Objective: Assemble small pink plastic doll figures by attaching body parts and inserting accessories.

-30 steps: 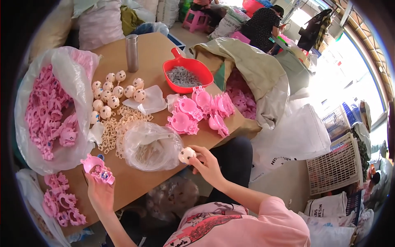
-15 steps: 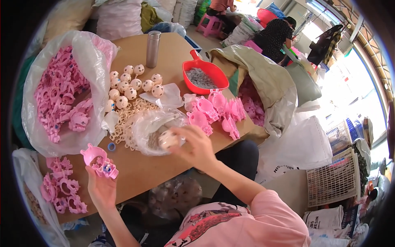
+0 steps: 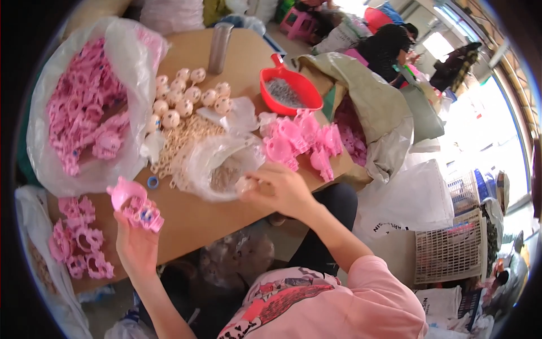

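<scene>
My left hand (image 3: 137,243) is raised over the table's near edge and grips a pink plastic toy part (image 3: 144,217), which has an open ring at its top and a small blue bit inside. Pinched in the fingers of my right hand (image 3: 285,189) is a cream ball (image 3: 244,184), partly covered by them. That hand is at the right rim of a clear plastic bag (image 3: 197,169) containing small pieces too blurred to name. Several cream balls with dark dots (image 3: 184,107) lie beyond the bag, beside a heap of small cream link-shaped pieces (image 3: 183,137).
A large bag (image 3: 145,93) of pink parts stands at left, with more pink parts (image 3: 91,239) below it. Pink cup-shaped parts (image 3: 289,133) lie at right near a red scoop (image 3: 307,100) of grey bits. A metal flask (image 3: 220,48) stands far back. Another person (image 3: 385,51) sits beyond.
The whole view has shifted slightly. My right hand with the ball has moved a little to the right, and its fingers cover more of the ball. My left hand keeps the pink part.
</scene>
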A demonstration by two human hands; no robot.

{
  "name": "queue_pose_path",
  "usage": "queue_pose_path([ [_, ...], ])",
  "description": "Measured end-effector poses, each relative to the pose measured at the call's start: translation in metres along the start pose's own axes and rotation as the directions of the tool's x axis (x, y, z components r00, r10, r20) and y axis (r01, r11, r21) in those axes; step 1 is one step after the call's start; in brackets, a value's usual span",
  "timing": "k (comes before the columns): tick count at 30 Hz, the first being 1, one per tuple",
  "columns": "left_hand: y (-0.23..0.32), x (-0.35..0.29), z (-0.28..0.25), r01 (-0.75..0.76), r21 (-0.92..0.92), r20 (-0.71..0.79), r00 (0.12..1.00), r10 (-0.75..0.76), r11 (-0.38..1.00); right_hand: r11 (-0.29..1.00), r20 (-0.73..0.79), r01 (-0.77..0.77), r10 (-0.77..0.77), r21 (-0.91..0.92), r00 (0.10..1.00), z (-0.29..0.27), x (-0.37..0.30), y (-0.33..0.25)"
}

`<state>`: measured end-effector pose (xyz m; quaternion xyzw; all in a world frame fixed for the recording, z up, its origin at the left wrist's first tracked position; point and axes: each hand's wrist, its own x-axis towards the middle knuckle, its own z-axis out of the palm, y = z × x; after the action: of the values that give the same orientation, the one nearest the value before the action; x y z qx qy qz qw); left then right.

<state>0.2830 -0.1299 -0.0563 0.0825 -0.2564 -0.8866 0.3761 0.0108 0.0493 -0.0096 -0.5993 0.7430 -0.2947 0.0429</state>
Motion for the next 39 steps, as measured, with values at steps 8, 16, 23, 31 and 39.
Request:
queue_pose_path([
  [8, -0.012, 0.016, 0.015, 0.031, 0.083, -0.063, 0.998, -0.026, 0.996, 0.956, -0.112, -0.215, 0.240, 0.199, 0.964, -0.021, 0.018, 0.005],
  [16, -0.005, 0.006, 0.017, 0.001, 0.098, -0.141, 0.990, 0.013, 0.995, 0.989, 0.009, -0.145, 0.145, 0.029, 0.989, 0.011, 0.040, 0.007],
  [23, -0.002, 0.006, 0.010, -0.007, 0.066, -0.045, 0.999, 0.010, 0.998, 0.997, 0.045, -0.073, 0.073, -0.018, 0.996, 0.029, 0.048, 0.002],
  [31, -0.006, 0.009, 0.021, -0.012, 0.112, -0.135, 0.990, 0.028, 0.994, 0.996, 0.181, -0.086, 0.084, 0.003, 0.980, 0.015, 0.043, -0.001],
  [39, -0.007, 0.009, 0.009, 0.012, 0.092, -0.039, 0.999, -0.009, 0.996, 0.953, 0.277, -0.233, 0.175, 0.194, 0.945, -0.015, 0.027, -0.009],
])
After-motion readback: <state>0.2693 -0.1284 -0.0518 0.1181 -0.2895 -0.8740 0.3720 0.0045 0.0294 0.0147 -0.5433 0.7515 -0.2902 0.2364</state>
